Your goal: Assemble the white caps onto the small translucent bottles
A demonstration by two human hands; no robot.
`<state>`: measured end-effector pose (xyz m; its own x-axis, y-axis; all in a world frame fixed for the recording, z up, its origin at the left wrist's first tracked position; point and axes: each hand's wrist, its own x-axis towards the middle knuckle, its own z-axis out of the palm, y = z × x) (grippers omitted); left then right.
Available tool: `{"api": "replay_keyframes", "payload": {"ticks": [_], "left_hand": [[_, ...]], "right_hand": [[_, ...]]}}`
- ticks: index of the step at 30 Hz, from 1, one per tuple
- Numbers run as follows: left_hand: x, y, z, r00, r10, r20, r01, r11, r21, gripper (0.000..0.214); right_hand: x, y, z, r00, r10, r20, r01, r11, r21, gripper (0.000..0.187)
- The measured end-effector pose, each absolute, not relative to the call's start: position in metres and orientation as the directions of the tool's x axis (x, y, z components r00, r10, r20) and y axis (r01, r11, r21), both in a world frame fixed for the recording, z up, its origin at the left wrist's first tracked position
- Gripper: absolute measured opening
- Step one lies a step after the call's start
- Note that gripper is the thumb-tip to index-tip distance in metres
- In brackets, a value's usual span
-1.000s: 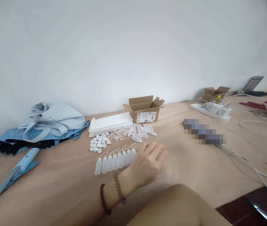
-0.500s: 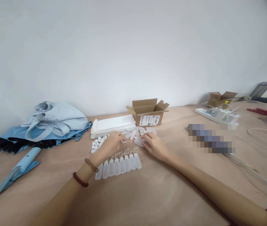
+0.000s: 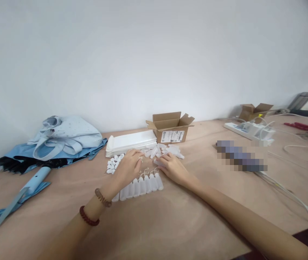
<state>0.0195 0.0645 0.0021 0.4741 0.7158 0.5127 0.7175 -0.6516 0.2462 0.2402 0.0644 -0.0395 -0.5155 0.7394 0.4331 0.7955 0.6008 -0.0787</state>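
My right hand [image 3: 172, 169] has its fingers closed on a small translucent plastic bottle [image 3: 157, 162], pointing toward my left hand. My left hand [image 3: 128, 167] is closed in a pinch beside several white caps [image 3: 113, 164]; what its fingertips hold is too small to make out. Below both hands lies a row of translucent bottles [image 3: 143, 186], most with thin white bent tubes [image 3: 146, 172] at their tops. My left wrist hides part of the row's left end. Beyond my fingers is a loose pile of similar translucent bottles [image 3: 167, 150].
An open cardboard box [image 3: 171, 131] and a stack of white packets [image 3: 132, 141] stand near the wall. At left lie a blue umbrella [image 3: 36, 180] and a pale cloth bag [image 3: 67, 135]. A power strip [image 3: 248, 131] with cables and a blurred-out object [image 3: 240, 156] are at right.
My right hand has taken hold of a bottle by the pile and brought it slightly left. My left hand has shifted a little, staying in a pinch.
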Motion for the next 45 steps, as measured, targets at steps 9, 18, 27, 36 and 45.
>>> {"api": "replay_keyframes", "payload": {"ticks": [9,18,27,36,45], "left_hand": [[0.004,0.035,-0.022,0.383,0.67,0.636,0.708,-0.655,0.264,0.034],[0.027,0.013,-0.017,0.306,0.643,0.702,0.624,-0.693,0.362,0.022],[0.048,-0.007,-0.015,0.135,0.698,0.703,0.573,-0.634,0.519,0.006],[0.049,-0.01,-0.014,0.013,0.798,0.603,0.443,-0.545,0.712,0.004],[0.049,-0.008,-0.015,-0.026,0.904,0.427,0.204,-0.413,0.888,0.005]], "right_hand": [[0.25,0.059,-0.032,-0.429,0.789,0.439,0.795,0.56,-0.23,0.024],[0.236,0.037,-0.018,-0.334,0.762,0.555,0.569,0.632,-0.526,0.012],[0.223,0.01,-0.006,-0.386,0.777,0.497,0.453,0.629,-0.632,0.013],[0.223,0.005,-0.012,-0.474,0.736,0.483,0.543,0.676,-0.497,0.023],[0.226,0.002,-0.014,-0.507,0.714,0.483,0.584,0.697,-0.416,0.028]]}}
